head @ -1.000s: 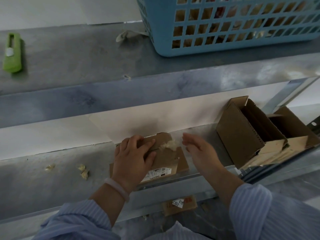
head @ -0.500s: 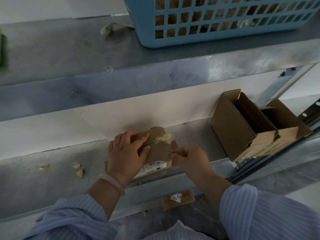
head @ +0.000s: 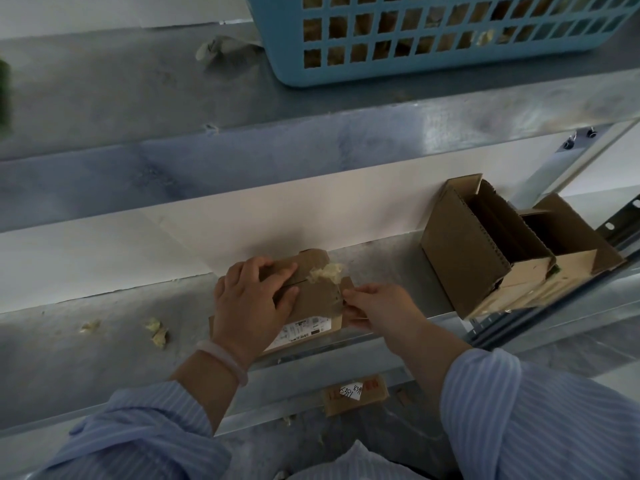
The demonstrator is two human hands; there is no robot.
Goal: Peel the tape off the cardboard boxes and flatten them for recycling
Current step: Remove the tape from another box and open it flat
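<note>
The left hand (head: 252,299) is laid palm-down on the box (head: 318,303), fingers spread and only slightly bent across its top flaps, the thumb stretched along the near side; the box is pressed down, not gripped. The right hand (head: 377,306) is narrowed to a pinch, thumb and forefinger closed on the box's right edge. Whether tape or only cardboard lies between the fingertips cannot be told.

The box is set on the lower shelf (head: 104,348), close to the front lip, with a white label (head: 301,329) on its near face. A crumpled tape wad (head: 327,271) is stuck at the top seam, just beyond the right fingertips.

To the right, well apart from the hands, two open boxes (head: 464,251) are tipped on their sides, the outer one reaching past the shelf's front edge. Bare shelf is left between them and the box. To the left, a wider bare stretch is marked only by small scraps (head: 157,329). Behind, the white wall closes the shelf just past the box. The upper shelf, bearing a blue basket (head: 415,69), juts out above.
</note>
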